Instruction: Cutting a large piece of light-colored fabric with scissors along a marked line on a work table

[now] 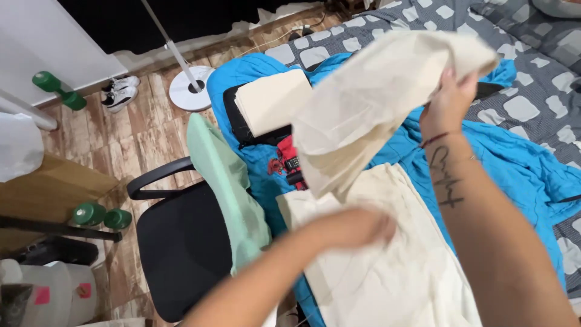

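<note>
Two hands work: right hand [451, 97] grips the lifted cream cotton cloth [375, 103]; blurred left hand [354, 229] lies flat on another cream cloth [411, 272] at the bed's edge.

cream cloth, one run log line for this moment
right hand: lifts cream cloth | left hand: on flat cream cloth | under: blue sheet

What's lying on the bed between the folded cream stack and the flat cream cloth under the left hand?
In the head view, a red gadget lies on the blue sheet, between the folded stack and the flat cloth; the lifted cloth partly hides it.
</note>
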